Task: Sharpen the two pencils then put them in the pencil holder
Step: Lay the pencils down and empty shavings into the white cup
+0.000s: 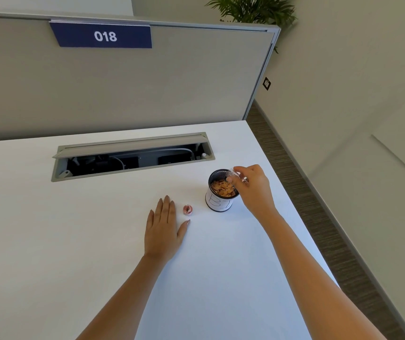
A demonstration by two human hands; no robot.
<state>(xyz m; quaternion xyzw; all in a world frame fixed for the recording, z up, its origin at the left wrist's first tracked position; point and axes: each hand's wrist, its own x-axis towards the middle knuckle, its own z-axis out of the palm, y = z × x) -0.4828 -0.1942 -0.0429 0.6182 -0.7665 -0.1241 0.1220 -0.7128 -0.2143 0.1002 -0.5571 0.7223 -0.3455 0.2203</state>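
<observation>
A clear sharpener casing [236, 174] is pinched in the fingers of the right hand [252, 190] and tipped over the mesh cup [218, 195] at centre right, where shavings are seen. The left hand [163, 229] lies flat, fingers together, beside the pink sharpener core [188, 209] on the white surface [74, 229]. No pencils are seen. Shavings could be spilled if the casing is tilted past the rim. "018" is read on the blue sign [102, 35]; the cup's lettering cannot be made out.

Right hand [254, 190] tilts a clear cup [236, 175] over the shavings-filled mesh holder [221, 192]; left hand [163, 229] rests flat.
</observation>
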